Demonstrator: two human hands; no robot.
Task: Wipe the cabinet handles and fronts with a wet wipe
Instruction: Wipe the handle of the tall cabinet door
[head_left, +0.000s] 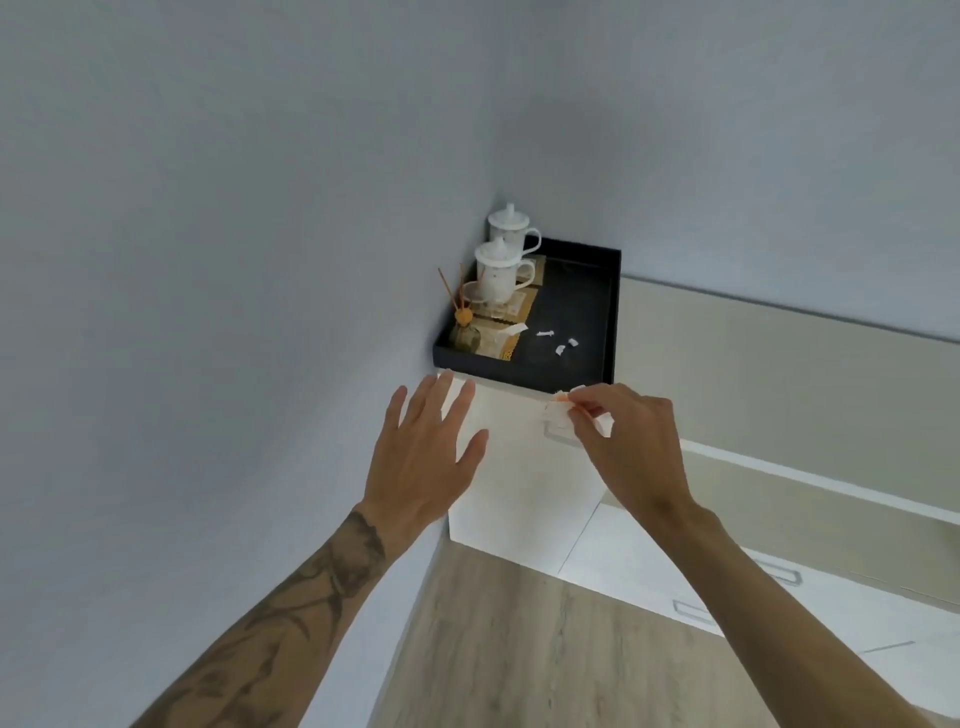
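Near the middle of the frame a white cabinet front (524, 483) stands in the corner of the room, seen from above. The left hand (423, 457) lies flat against its upper left part, fingers spread and grasping nothing; the forearm behind it carries dark tattoos. The right hand (631, 441) pinches a small crumpled wet wipe (557, 413) between thumb and fingertips and presses it against the recessed cabinet handle (558, 428) at the upper right of that front, so most of the handle is hidden. On the counter (753, 338) above the cabinet, pushed into the wall corner, sits a black tray (587, 312). It holds two white lidded mugs (501, 270), a small reed diffuser (462, 327) with thin sticks, yellowish coasters and a few white paper scraps (558, 343). At the lower right of the frame further white fronts show two more recessed handles (693, 613). Pale wood flooring (519, 649) fills the bottom centre.
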